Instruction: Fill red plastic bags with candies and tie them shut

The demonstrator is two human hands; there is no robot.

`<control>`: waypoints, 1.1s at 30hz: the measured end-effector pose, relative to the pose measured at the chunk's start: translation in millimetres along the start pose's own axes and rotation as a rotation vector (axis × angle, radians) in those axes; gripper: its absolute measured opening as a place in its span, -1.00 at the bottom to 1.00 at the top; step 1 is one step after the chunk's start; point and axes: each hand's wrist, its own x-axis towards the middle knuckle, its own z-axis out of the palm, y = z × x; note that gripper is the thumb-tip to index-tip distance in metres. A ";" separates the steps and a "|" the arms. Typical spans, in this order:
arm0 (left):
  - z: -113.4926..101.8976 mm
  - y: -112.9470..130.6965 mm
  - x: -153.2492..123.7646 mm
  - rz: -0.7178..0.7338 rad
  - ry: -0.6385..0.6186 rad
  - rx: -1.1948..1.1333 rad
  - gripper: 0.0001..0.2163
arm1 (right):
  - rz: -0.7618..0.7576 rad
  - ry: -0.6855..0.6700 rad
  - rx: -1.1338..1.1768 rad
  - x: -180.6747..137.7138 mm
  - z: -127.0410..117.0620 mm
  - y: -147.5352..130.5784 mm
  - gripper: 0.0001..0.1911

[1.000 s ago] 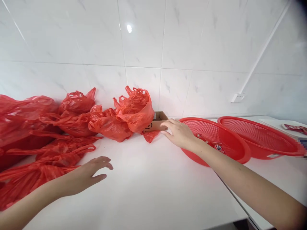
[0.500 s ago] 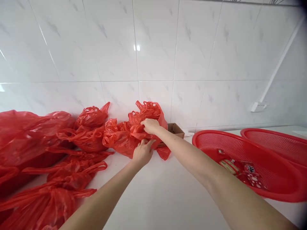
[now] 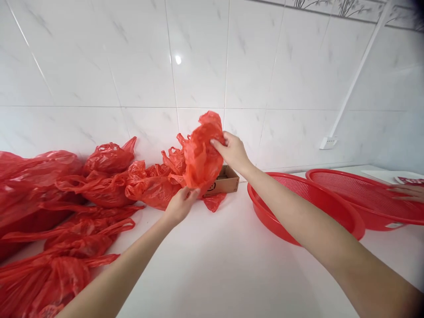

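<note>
No legible text or numbers.

Cardboard box [image 3: 225, 186] partly hidden behind the held red bag [image 3: 202, 157]

This looks like a work room or the back room of a shop; whether it doubles as a kitchen cannot be told. Marbled white tiles [image 3: 198, 53] cover the wall across the upper frame, with a plant-patterned border [image 3: 357, 9] at upper right. A strip of trunking [image 3: 359, 75] slants down to a socket [image 3: 329, 142] at right. A white counter [image 3: 215, 265] runs along the wall. The many red bags [image 3: 107, 187] heaped at left, the cardboard box [image 3: 230, 182] at centre and two large baskets [image 3: 270, 218] at right suggest a workplace, as does another person's hand [image 3: 409, 192] at the right edge
</note>
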 end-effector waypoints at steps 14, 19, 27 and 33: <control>-29.9 12.3 -48.2 -0.175 -0.035 -0.631 -0.75 | 0.517 -0.392 0.482 -129.8 -44.3 13.8 -0.58; -88.8 4.4 -21.6 -0.200 0.330 -0.612 -0.78 | 0.705 -0.250 0.492 -147.1 -59.7 36.5 -0.60; -111.9 37.6 61.3 0.170 0.776 -0.230 -0.56 | 0.993 -0.242 0.694 -193.9 -16.3 67.6 -0.50; -53.0 24.8 103.6 0.257 0.410 0.126 -0.75 | 1.078 -0.286 0.698 -220.8 1.7 95.0 -0.52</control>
